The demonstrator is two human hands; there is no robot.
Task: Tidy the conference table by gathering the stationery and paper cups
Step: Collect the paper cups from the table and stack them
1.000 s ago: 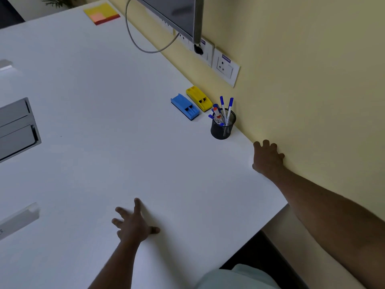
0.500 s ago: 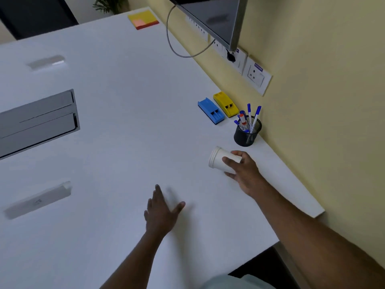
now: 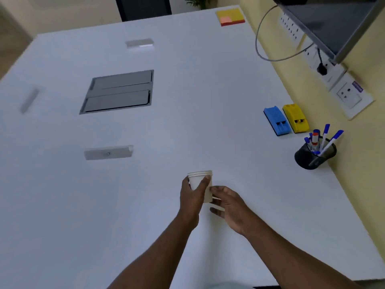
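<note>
A short stack of white paper cups (image 3: 200,180) stands upright near the middle of the white table (image 3: 187,101). My left hand (image 3: 192,197) is wrapped around its side. My right hand (image 3: 229,205) touches the lower right of the stack with its fingers loosely curled. To the right, by the wall, a black mesh pen holder (image 3: 314,155) holds several blue and red pens. Beyond it a blue duster (image 3: 276,120) and a yellow duster (image 3: 295,117) lie side by side. A yellow sticky-note pad (image 3: 230,16) sits at the far corner.
A grey cable hatch (image 3: 118,91) is set into the tabletop at the left, with small flat grey plates (image 3: 108,152) around it. A monitor (image 3: 333,21), a grey cable and wall sockets (image 3: 350,94) line the yellow wall on the right.
My right hand carried the cups from beside the pen holder toward the table's middle and turned them upright. My left hand lifted off the table and closed around them. The view swung left.
</note>
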